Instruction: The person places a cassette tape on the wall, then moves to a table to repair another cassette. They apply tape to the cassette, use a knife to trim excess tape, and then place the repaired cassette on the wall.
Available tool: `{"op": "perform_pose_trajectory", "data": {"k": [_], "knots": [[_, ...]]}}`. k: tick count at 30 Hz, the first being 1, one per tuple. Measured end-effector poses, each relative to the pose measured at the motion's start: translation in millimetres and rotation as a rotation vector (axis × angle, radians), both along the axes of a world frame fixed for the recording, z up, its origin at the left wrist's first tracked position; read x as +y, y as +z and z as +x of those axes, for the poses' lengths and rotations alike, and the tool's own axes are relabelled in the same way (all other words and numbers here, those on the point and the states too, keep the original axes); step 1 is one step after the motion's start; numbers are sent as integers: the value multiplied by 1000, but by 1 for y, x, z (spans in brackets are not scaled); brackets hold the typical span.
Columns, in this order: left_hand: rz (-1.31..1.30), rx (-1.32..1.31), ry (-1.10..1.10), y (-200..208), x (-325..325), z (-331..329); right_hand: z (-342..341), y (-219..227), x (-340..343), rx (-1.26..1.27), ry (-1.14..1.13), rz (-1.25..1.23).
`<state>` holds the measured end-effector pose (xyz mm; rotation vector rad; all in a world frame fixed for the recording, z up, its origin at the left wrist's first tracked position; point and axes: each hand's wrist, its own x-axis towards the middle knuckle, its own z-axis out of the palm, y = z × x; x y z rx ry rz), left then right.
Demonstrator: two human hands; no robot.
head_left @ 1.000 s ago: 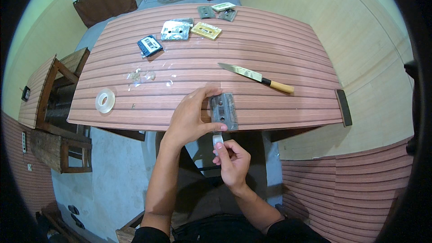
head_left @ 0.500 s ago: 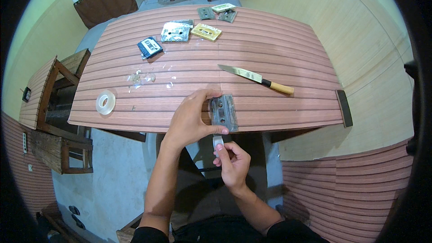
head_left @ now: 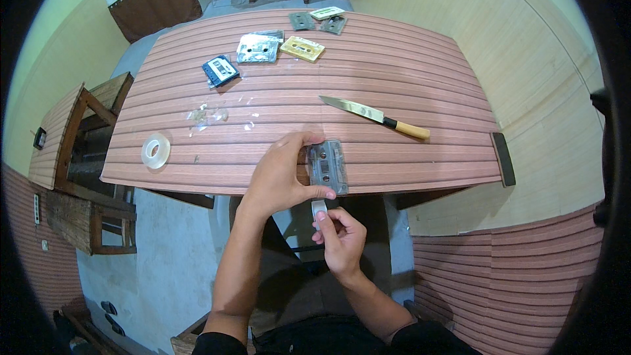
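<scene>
At the table's near edge lies a clear grey cassette tape (head_left: 330, 169). My left hand (head_left: 275, 176) spans it, with the index finger at its far end and the thumb at its near end. Just off the table edge, my right hand (head_left: 343, 243) pinches a small pale grey-white flat piece (head_left: 319, 206) between thumb and fingers. That piece sits close below the cassette and my left thumb; whether it touches the cassette I cannot tell, and its exact kind is unclear.
A knife (head_left: 374, 116) with a wooden handle lies beyond the cassette. Left are a clear tape roll (head_left: 156, 150) and crumpled clear tape scraps (head_left: 209, 116). Farther back lie a blue cassette (head_left: 221, 71), a silvery one (head_left: 257, 48), a yellow one (head_left: 302, 48) and several others.
</scene>
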<state>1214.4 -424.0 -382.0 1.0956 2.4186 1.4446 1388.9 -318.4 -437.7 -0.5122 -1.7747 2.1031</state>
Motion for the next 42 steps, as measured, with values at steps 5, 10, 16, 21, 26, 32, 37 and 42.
{"op": "perform_pose_trajectory", "data": {"k": [5,10,16,21,26,32,37,42], "knots": [[72,5,32,-8,7,-2,-1,-2,0,4,6,-13],[136,-15,67,-10,11,-3,0,-4,1,1,14,-1],[110,-95,66,-3,5,4,0,-4,-1,18,43,32],[199,277,286,6,-19,42,1,0,-3,87,114,22],[284,-240,398,-12,-24,118,6,-2,3,100,162,89],[304,-290,405,-19,-17,128,4,0,14,114,213,262],[195,-126,300,-10,-14,118,1,23,32,68,279,690],[184,-340,272,-16,-18,109,3,66,77,-16,323,845]]}}
